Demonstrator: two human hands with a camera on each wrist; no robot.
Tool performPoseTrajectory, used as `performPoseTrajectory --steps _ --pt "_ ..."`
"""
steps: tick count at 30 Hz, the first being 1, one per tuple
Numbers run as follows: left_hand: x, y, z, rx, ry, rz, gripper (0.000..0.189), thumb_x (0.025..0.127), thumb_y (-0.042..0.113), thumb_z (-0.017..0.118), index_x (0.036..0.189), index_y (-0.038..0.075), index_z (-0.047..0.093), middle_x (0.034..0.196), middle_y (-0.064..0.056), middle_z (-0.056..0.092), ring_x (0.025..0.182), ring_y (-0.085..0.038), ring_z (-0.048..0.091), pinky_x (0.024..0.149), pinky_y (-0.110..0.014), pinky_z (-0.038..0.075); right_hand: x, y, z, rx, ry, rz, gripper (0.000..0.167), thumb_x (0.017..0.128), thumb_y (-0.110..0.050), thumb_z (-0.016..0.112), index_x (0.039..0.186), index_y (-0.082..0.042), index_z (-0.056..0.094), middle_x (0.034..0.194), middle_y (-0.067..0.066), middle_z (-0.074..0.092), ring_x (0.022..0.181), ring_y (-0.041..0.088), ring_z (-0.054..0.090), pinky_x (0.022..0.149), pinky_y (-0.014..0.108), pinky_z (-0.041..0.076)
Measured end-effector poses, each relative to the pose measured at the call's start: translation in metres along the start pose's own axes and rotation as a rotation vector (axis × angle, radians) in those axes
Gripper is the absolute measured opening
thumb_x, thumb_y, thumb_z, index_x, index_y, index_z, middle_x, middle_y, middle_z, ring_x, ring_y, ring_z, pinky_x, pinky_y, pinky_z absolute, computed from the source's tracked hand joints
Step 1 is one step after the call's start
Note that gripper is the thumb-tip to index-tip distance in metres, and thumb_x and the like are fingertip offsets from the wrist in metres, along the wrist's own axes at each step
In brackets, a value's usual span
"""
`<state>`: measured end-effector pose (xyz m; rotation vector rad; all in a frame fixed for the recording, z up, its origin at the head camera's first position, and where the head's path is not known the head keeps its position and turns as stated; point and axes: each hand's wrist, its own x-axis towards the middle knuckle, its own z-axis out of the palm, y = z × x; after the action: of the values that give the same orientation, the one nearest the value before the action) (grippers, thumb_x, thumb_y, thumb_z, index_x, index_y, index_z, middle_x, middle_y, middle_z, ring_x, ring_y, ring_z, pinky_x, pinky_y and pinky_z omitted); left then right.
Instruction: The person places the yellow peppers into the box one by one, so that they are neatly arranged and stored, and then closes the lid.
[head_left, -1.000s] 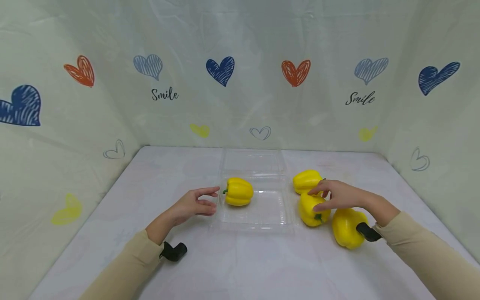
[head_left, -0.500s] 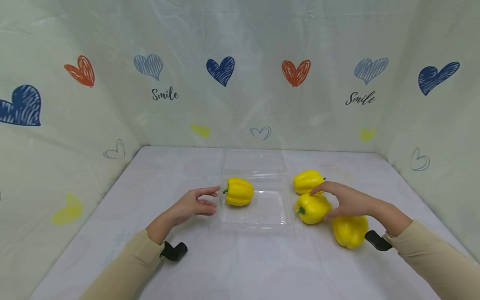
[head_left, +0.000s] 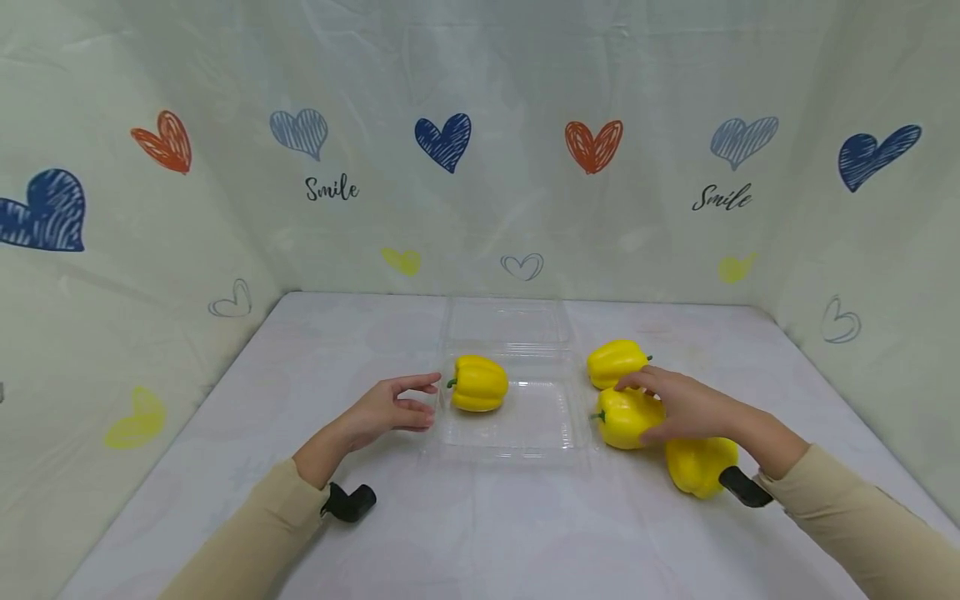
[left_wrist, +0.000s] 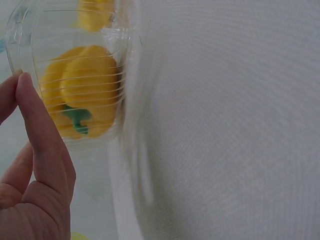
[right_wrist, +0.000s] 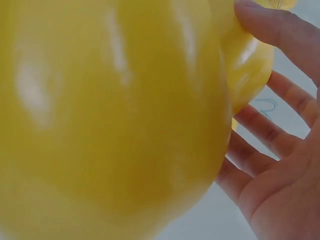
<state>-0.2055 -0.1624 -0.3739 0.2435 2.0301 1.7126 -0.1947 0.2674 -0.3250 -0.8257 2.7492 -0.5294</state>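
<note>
My left hand (head_left: pixel 386 408) pinches the left rim of a clear plastic container (head_left: pixel 517 458) between thumb and finger, as the left wrist view shows. Inside, at the left end, lies a yellow bell pepper (head_left: pixel 480 383), its green stem facing that hand; the left wrist view has this bell pepper (left_wrist: pixel 90 77) behind the ribbed wall. To the right of the container, my right hand (head_left: pixel 686 404) grips a second yellow bell pepper (head_left: pixel 621 421) from its right side, thumb nearer me and fingers behind. Its stem points left. In the right wrist view, fingers curve around this bell pepper (right_wrist: pixel 252 65).
The container's lid (head_left: pixel 510 321) lies folded back behind it. Another bell pepper (head_left: pixel 615 362) sits just behind the gripped one. One more bell pepper (head_left: pixel 697 467) stands partly under my right wrist and fills much of the right wrist view. A heart-printed sheet (head_left: pixel 630 217) closes off the back.
The bell pepper at my right hand has turned so its stem, which faced me, now points left. My right hand drew back right, then closed in on it. The left hand stays put.
</note>
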Motion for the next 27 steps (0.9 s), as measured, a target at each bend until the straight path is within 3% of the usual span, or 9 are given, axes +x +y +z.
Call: performPoseTrajectory --steps 9,20,27 --pt "-0.001 0.0 0.0 -0.01 -0.015 0.015 0.067 0.082 0.001 0.069 0.141 0.001 0.037 0.136 -0.021 0.04 0.09 -0.018 0.06 0.082 -0.036 0.053 -0.001 0.001 -0.008 0.022 0.053 -0.041 0.059 0.07 -0.02 0.082 0.119 -0.006 0.054 0.114 0.009 0.054 0.097 0.028 0.053 0.08 0.045 0.05" --pt "0.0 0.0 0.0 -0.009 -0.013 0.016 0.067 0.083 0.0 0.068 0.142 0.001 0.036 0.135 -0.021 0.04 0.088 -0.018 0.06 0.082 -0.036 0.053 -0.003 0.001 -0.025 0.045 0.105 -0.03 0.06 0.068 -0.016 0.083 0.119 -0.005 0.054 0.116 0.008 0.054 0.1 0.028 0.053 0.081 0.045 0.051" --pt "-0.001 0.0 -0.001 -0.008 -0.01 0.014 0.066 0.083 -0.001 0.067 0.142 0.001 0.036 0.135 -0.022 0.04 0.089 -0.018 0.06 0.082 -0.036 0.053 -0.001 -0.001 -0.032 0.038 0.158 -0.072 0.062 0.067 -0.016 0.084 0.12 -0.003 0.054 0.117 0.01 0.054 0.098 0.027 0.054 0.08 0.042 0.052"
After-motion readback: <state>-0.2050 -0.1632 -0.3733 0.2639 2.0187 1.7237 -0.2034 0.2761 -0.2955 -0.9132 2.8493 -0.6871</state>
